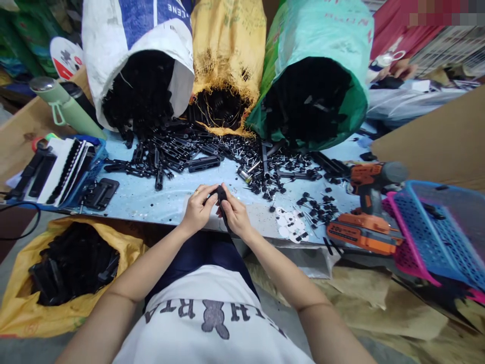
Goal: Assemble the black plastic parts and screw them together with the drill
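Black piece: the narrow piece [222, 194] is between both hands, just above the bench's near edge, left of that edge's right-hand corner; its rounded end points toward the far edge and its lower end toward the lap.
Left hand: the thumb and fingers of the left hand [197, 210] are closed in a pinch at the rounded end, with barely any opening.
Right hand: the right hand [236, 215] is closed along the side, thumb on top; its hidden fingertips cannot be told.
Good hold: one hand seems best as the steady one, with the other making small, light fingertip movements; squeezing from both sides could make so slim a piece twist or slip.
Support: staying low over the bench [141, 194] looks wise, since a dropped part could fall past the near edge.
Sight line: the fingers cover much of the piece, so a slight tilt of the rounded end toward the eyes would help judge its seating.
Black strips: a heap [170, 149] lies toward the far edge, ahead of the left hand.
Pins: loose pins [265, 174] spread ahead and right of the right hand, best left undisturbed by the forearm.
Drill: the orange drill [366, 230] lies by the near right corner, beside the blue basket [435, 217].
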`<action>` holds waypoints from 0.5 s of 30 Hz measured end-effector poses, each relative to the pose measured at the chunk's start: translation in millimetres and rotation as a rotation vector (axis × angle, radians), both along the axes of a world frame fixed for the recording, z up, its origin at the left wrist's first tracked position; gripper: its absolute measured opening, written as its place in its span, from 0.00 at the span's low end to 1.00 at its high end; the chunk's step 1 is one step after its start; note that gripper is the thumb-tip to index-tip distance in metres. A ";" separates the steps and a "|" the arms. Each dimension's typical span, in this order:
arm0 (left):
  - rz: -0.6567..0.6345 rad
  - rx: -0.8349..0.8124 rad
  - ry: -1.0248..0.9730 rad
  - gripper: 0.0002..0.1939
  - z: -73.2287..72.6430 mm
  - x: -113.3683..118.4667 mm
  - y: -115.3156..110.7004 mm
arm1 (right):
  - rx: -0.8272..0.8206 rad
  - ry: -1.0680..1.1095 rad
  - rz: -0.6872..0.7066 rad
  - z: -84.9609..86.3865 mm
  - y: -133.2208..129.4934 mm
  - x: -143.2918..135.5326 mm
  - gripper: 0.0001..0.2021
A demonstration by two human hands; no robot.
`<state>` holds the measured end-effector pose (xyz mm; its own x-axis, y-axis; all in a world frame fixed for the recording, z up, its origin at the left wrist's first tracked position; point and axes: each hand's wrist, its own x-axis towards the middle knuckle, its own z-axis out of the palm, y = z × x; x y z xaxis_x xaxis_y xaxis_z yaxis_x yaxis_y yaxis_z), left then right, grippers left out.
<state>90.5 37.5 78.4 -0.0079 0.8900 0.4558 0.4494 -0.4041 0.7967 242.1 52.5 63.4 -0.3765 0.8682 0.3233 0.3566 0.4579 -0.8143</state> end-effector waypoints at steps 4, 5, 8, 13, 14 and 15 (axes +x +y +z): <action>0.151 -0.197 0.349 0.24 -21.7 -6.4 -3.0 | 0.095 -0.418 -0.129 8.5 58.0 38.4 0.21; 0.083 -0.198 0.494 0.26 -24.3 -9.2 -1.9 | 0.126 -0.497 -0.251 13.2 77.1 51.6 0.20; -0.292 -0.126 0.846 0.24 -24.3 -14.8 7.6 | 0.120 -0.769 -0.566 26.2 131.0 81.7 0.19; -0.251 -0.157 1.077 0.19 -14.2 -11.7 20.4 | -0.142 -1.029 -0.665 29.9 174.2 82.6 0.22; -0.190 -0.188 1.089 0.18 -13.3 -11.7 20.3 | -0.158 -1.032 -0.674 30.1 173.0 80.6 0.21; -0.150 -0.221 1.091 0.18 -13.3 -12.4 19.8 | -0.149 -1.021 -0.674 30.7 168.0 79.6 0.19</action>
